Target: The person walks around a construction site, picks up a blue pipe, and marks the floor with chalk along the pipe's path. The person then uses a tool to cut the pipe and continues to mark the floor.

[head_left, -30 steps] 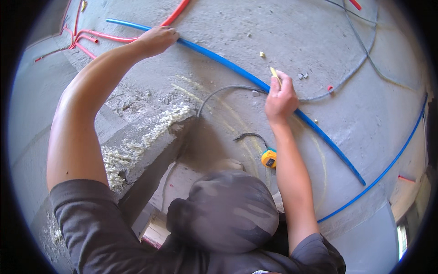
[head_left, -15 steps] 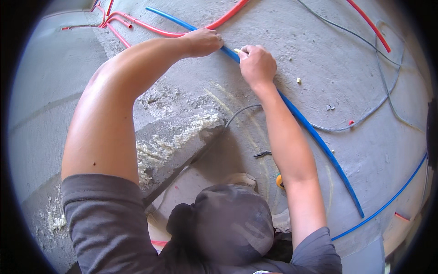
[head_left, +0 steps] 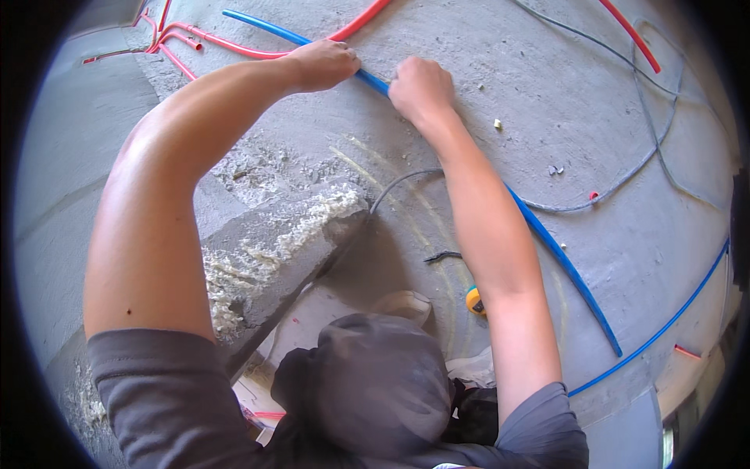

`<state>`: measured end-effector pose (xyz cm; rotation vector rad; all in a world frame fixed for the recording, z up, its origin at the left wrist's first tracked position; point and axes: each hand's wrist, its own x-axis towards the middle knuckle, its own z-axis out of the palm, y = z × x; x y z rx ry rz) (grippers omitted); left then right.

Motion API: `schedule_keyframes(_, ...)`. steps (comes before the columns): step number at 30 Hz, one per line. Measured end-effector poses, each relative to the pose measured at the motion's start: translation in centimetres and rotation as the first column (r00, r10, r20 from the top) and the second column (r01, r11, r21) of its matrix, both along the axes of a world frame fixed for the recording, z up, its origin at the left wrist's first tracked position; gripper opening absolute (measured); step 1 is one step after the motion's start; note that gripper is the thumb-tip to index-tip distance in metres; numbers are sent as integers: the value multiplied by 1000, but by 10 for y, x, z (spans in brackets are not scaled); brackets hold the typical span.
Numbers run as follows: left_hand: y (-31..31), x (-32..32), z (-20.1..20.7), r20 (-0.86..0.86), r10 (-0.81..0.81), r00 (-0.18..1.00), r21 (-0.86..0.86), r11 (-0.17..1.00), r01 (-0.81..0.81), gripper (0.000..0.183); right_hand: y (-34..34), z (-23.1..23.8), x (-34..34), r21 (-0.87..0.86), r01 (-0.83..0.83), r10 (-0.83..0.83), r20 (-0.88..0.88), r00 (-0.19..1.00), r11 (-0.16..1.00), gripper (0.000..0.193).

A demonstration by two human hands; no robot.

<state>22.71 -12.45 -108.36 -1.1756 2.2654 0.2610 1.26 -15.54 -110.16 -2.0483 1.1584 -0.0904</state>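
Note:
A long blue pipe [head_left: 564, 262] lies slantwise over the grey concrete floor, running from the far left to the near right. Toward its far end my left hand [head_left: 326, 64] is closed around it. Just to the right, my right hand [head_left: 424, 87] makes a fist above the same pipe, fingers curled with the back of the hand up. A short bare stretch of pipe shows between the two hands. What the right fingers pinch is hidden from this side. My right forearm covers the middle of the pipe.
Red conduits [head_left: 234, 48] branch out at the far left. A rough concrete block [head_left: 285, 242] lies left of centre. Grey cable [head_left: 625, 191] loops at right, near a second blue pipe [head_left: 664, 340]. An orange-and-green rounded object [head_left: 474, 300] sits beside my right forearm.
The whole view has shifted a little. My right hand has turned and moved slightly away from my left; the small pale stick tip seen at its fingers no longer shows. My left hand keeps its hold.

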Motion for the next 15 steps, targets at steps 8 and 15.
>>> schedule_keyframes(8, -6, 5, -6, -5, -70, 998, -22, 997, 70, 15, 30, -28, -82, -211, 176, -107, 303, 947, 962, 14)
schedule_keyframes(15, -1, -7, 6, -31, 18, 999, 32, 999, -17, 21, 29, -19, -29, -110, 247, -215, 240, 947, 963, 15)
